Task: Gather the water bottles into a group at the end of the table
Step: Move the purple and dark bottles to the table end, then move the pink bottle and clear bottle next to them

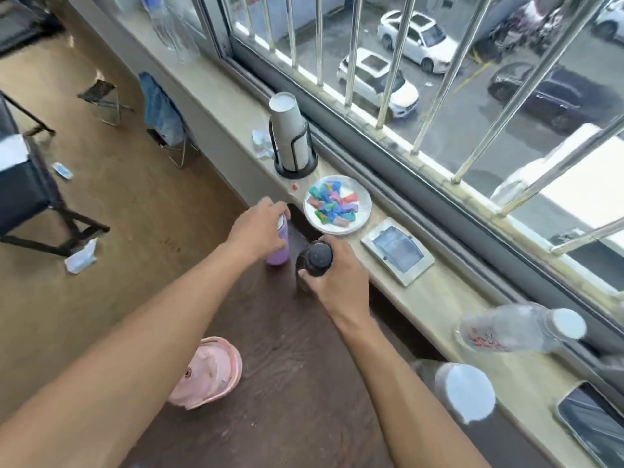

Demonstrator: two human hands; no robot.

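A dark wooden worktop [287,349] runs beside a windowsill, and at its far end the left hand [260,228] grips an upright purple bottle [279,246] just left of the upright dark bottle [312,265] clasped by the right hand [337,275].

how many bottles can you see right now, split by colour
purple bottle: 1, under the left hand
black bottle: 1, gripped by the right hand
pink bottle: 1, on the table
clear bottles with white caps: 2, one on the sill, one at the table's edge
total: 5; blurred clear shapes far along the sill are left uncounted
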